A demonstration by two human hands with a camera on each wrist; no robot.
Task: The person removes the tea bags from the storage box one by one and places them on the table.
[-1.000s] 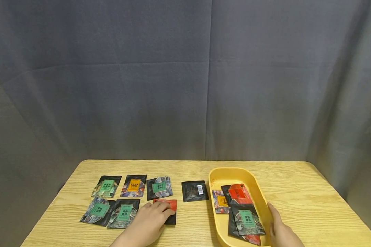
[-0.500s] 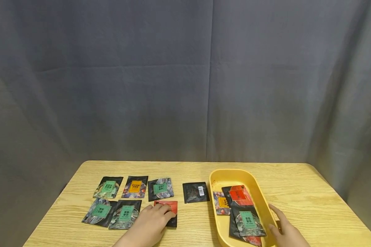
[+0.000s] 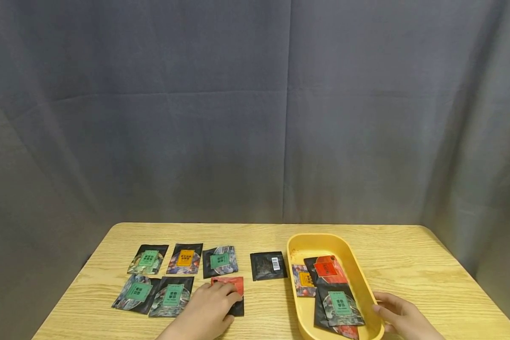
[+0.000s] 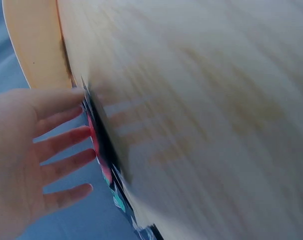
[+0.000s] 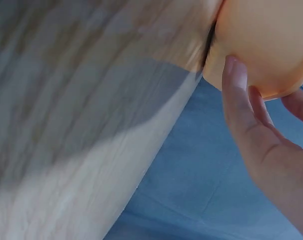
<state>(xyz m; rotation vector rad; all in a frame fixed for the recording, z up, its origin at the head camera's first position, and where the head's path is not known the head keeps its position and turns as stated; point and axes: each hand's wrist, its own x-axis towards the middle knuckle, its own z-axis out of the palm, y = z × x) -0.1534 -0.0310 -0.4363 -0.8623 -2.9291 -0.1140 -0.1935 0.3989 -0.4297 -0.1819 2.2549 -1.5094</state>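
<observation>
My left hand [image 3: 208,309] lies over a black packet with a red front [image 3: 233,283], hiding part of it. In the left wrist view its fingers are spread and fairly straight, the tips against the edge of this packet [image 4: 106,137]. My right hand [image 3: 401,316] is at the outer right side of a yellow plastic tray [image 3: 318,242]. Its fingertips meet the tray wall [image 5: 266,55] in the right wrist view, loosely bent. Inside the tray lie several packets: one with an orange label [image 3: 306,279], a red one [image 3: 328,269], and one with a green label on top [image 3: 341,302].
Left of the tray, a black packet shows its barcode side [image 3: 267,266]. Farther left lie packets with green labels [image 3: 219,260] [image 3: 173,295] [image 3: 137,291] [image 3: 148,258], plus an orange-labelled packet [image 3: 184,258]. Grey curtains [image 3: 195,141] hang behind the wooden table [image 3: 259,302].
My right hand has shifted slightly right and down along the tray's side. The left hand stays on the red-fronted packet. The whole view drifts a little.
</observation>
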